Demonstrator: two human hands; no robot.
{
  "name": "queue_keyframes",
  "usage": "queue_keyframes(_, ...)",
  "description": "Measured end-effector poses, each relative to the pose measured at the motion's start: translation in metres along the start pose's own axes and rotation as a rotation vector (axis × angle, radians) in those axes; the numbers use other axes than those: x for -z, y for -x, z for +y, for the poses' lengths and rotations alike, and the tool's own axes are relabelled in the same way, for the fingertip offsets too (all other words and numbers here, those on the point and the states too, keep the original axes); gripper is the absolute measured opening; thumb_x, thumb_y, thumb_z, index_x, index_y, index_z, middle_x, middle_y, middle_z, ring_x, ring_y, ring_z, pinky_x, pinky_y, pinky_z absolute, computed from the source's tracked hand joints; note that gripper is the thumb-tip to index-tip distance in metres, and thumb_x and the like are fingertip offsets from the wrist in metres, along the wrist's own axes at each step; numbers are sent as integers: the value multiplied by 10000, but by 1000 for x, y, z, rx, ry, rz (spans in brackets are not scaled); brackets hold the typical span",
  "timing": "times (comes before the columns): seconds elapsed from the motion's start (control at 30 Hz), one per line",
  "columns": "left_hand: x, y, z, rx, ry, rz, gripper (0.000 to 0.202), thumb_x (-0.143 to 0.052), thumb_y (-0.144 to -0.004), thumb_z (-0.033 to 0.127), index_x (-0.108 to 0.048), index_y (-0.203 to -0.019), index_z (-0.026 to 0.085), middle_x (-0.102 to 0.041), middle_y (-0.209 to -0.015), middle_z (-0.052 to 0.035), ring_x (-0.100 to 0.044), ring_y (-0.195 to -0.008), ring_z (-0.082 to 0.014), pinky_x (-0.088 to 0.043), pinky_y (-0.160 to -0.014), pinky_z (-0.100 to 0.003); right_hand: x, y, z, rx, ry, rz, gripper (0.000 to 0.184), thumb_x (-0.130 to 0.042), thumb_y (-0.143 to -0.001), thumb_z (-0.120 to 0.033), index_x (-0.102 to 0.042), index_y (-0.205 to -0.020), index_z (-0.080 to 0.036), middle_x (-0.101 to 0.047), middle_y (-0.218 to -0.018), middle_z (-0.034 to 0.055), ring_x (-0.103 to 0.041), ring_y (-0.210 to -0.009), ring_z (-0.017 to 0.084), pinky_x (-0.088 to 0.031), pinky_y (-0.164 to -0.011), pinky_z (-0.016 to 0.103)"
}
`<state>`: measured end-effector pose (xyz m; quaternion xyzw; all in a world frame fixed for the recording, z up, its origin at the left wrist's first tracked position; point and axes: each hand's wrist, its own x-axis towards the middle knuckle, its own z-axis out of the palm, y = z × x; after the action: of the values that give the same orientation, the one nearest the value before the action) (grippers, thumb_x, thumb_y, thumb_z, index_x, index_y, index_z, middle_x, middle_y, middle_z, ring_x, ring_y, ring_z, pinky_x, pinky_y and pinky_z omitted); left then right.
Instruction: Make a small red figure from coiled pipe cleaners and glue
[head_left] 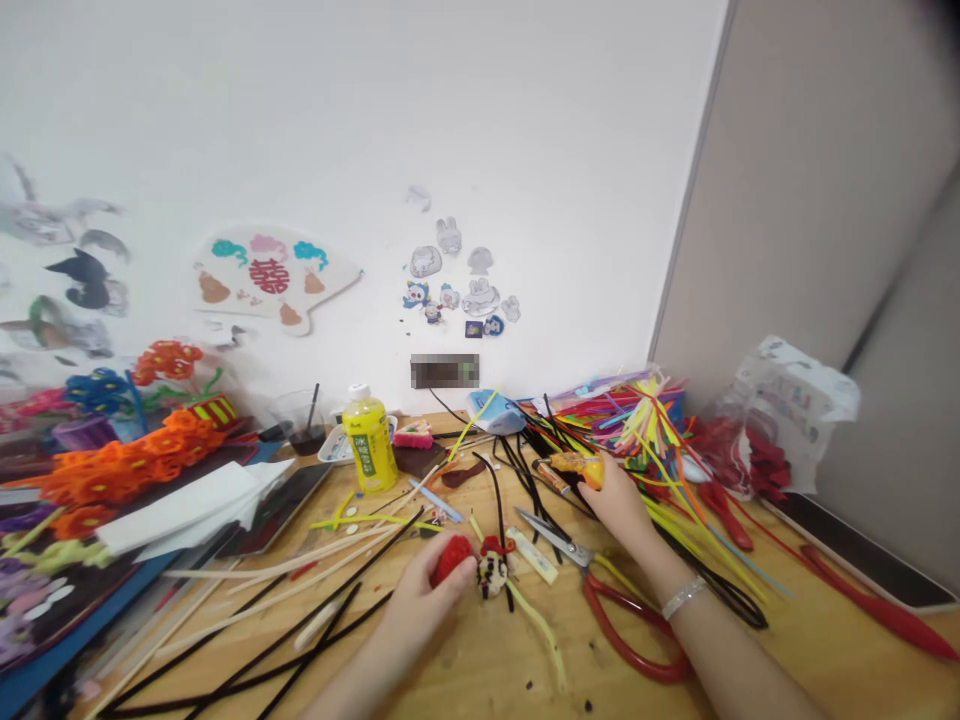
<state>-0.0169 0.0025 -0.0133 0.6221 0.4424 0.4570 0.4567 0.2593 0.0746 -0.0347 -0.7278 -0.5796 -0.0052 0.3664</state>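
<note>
My left hand [429, 604] closes around a red fuzzy pipe-cleaner ball [452, 560], close beside a small black, white and red pipe-cleaner figure [493, 572]. My right hand [619, 500], with a silver bracelet [683, 598] on its wrist, holds a yellow-orange tube [577, 468] among loose black and coloured pipe cleaners [675, 515]. Its tip points left, and part of it is hidden by my fingers. Below that hand lie open scissors [592, 570] with red handles, their blades pointing up and left.
The wooden table [480, 670] is strewn with black and pale sticks. A yellow drink bottle [369, 440] stands at the back, near a bundle of coloured pipe cleaners [645, 420]. Orange pipe-cleaner flowers [127, 470] lie left; a plastic bag [787, 410] sits right against the wall.
</note>
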Motion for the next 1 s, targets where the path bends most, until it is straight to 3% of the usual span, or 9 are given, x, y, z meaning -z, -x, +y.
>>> queue_keyframes(0.1,-2,5,2,-152,-189,-108,303,-565,-729,460,-625,-808,173,-637,-745,-39,-550,-717,-202,-409,-672,-276,6,2,-7,53,22,48,331,-579,-733,-220,-605,-1033,-81,-606,-950,182,-550,-963,319,-387,-876,453)
queue_keyframes(0.17,-3,7,3,-218,-253,-177,320,-556,-733,473,-632,-836,180,-660,-779,-55,-563,-734,-217,-413,-691,-286,15,11,-25,155,-32,43,240,-543,-785,-233,-635,-985,-136,-601,-995,140,-534,-997,266,-378,-910,398)
queue_keyframes(0.23,-5,8,4,-246,-284,-225,341,-546,-739,486,-633,-858,179,-672,-807,-65,-576,-750,-226,-417,-699,-287,25,27,-48,406,-286,-49,171,-506,-832,-244,-655,-889,-182,-632,-925,75,-568,-916,192,-428,-849,315)
queue_keyframes(0.33,-7,9,4,-258,-302,-264,385,-522,-749,515,-633,-871,168,-672,-805,-68,-580,-742,-226,-422,-687,-283,36,54,-78,781,-681,-328,204,-527,-843,-337,-658,-932,-208,-654,-873,50,-584,-852,169,-456,-778,300)
queue_keyframes(0.47,-8,10,5,-253,-310,-260,366,-521,-761,493,-645,-879,169,-670,-785,-53,-569,-709,-212,-425,-658,-268,42,76,-94,818,-763,-387,263,-551,-822,-394,-655,-966,-200,-651,-892,62,-578,-847,166,-447,-769,305)
queue_keyframes(0.7,-11,10,4,-191,-227,-210,245,-567,-753,382,-682,-870,200,-703,-811,-53,-597,-751,-240,-449,-695,-280,46,82,-96,867,-606,-359,205,-544,-844,-271,-613,-1026,-206,-640,-941,52,-547,-888,163,-418,-826,326)
queue_keyframes(1.0,-8,9,-5,-199,-234,-143,241,-571,-736,395,-684,-857,219,-715,-807,-54,-617,-737,-252,-464,-673,-275,37,95,-100,694,-729,-329,145,-588,-813,-260,-624,-943,-207,-617,-909,40,-552,-876,157,-426,-815,306)
